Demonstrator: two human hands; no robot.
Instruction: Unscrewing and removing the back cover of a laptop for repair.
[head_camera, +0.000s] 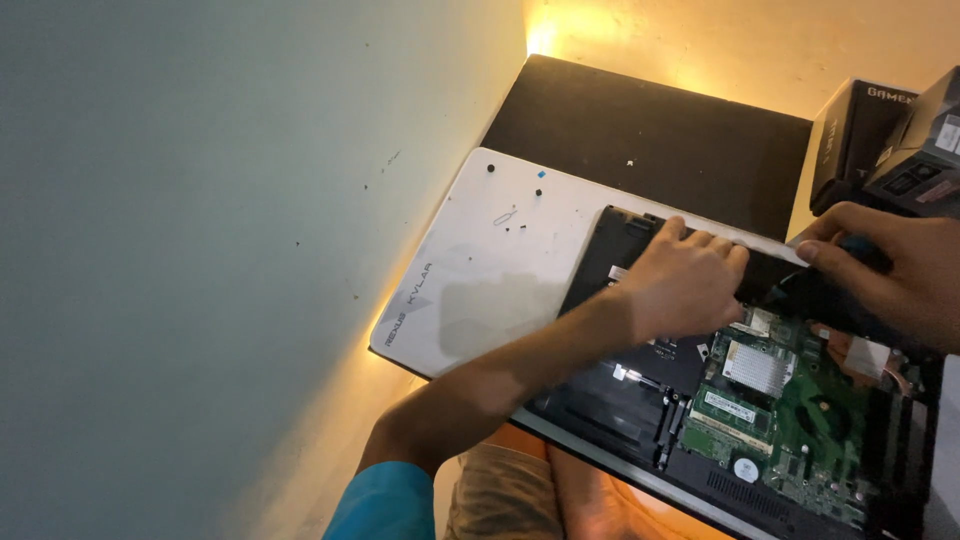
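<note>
Head view: opened laptop (700, 400) lies bottom-up, long axis running lower-right. Left hand (685, 285) flat, fingers together, pressing its far edge. Right hand (890, 270) closed around a dark tool, beside it. White mat (480, 270) underneath.

A white mat (480, 270) lies on a dark desk surface (650, 135), pushed close against a pale wall (200, 200) on one side. Several small black screws (515, 228) sit loose on the mat's upper part, with a bent wire clip (505, 215) and a tiny blue bit (541, 174) near them. Warm yellow light glows along the mat's wall-side edge and in the far corner. Two black boxes (880, 140) stand at the far side of the desk, one leaning over the other. Below the desk edge, khaki shorts (495, 495) and a blue sleeve (385, 505) show.
</note>
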